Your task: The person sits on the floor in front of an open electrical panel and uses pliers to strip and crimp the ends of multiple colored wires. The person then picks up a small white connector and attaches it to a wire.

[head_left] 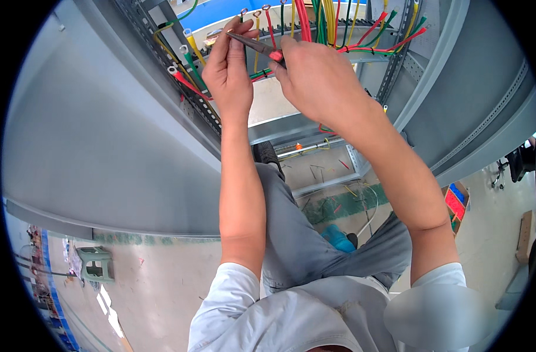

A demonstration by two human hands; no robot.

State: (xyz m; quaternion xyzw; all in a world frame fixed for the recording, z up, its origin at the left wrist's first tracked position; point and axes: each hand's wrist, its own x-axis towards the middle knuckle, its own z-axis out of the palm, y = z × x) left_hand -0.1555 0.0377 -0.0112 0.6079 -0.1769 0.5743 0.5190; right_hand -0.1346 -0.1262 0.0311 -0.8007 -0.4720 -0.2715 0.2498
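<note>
My right hand (323, 79) is closed round a pair of long-nose pliers (250, 44) with red on the handles. Their dark jaws point left and reach the fingertips of my left hand (230, 82). Those fingers are pinched together at the jaw tips, and whatever small piece they hold is too small to make out. Just beyond hang wires with ring lugs, among them a red wire (269, 26) and a yellow wire (191, 42). A thick red cable bundle (304, 20) runs down behind the right hand.
A grey cabinet panel (103, 135) stands on the left, and a slotted metal upright (393, 73) rises on the right. Red, green and yellow wires (391, 50) fan out there. Wire scraps litter the floor below. A green stool (96, 264) stands behind the left panel.
</note>
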